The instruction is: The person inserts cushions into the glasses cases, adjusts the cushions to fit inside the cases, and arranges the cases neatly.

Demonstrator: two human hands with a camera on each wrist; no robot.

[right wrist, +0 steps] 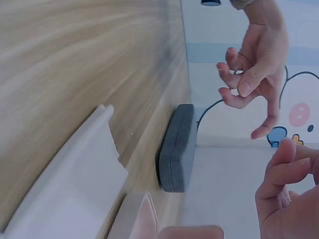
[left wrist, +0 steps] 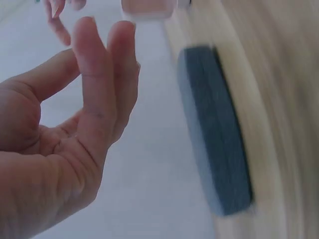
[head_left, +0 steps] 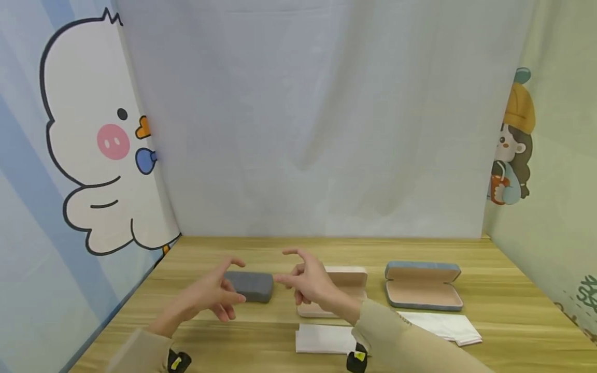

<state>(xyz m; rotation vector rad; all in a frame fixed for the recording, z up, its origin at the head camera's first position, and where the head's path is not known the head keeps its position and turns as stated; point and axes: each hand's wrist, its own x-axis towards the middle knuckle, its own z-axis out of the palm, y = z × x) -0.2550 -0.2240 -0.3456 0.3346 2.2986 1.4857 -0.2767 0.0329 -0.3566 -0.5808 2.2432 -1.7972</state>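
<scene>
My left hand (head_left: 210, 294) is held in the air over the left part of the table, its fingers loosely bent and holding nothing. Just beyond it lies a closed dark grey glasses case (head_left: 255, 287), partly hidden by that hand in the head view; the left wrist view shows the case (left wrist: 217, 132) apart from the fingers. My right hand (head_left: 311, 280) hovers in front of an open cream-white glasses case (head_left: 351, 278) and hides part of it. Its index finger and thumb are spread, the other fingers bend inward, and it holds nothing.
An open blue glasses case (head_left: 423, 294) with a beige lining stands to the right. Before the two open cases lie folded white cloths, one (head_left: 323, 339) in the middle and another (head_left: 443, 327) at right, partly behind the right sleeve. A white curtain (head_left: 308, 129) hangs behind the table.
</scene>
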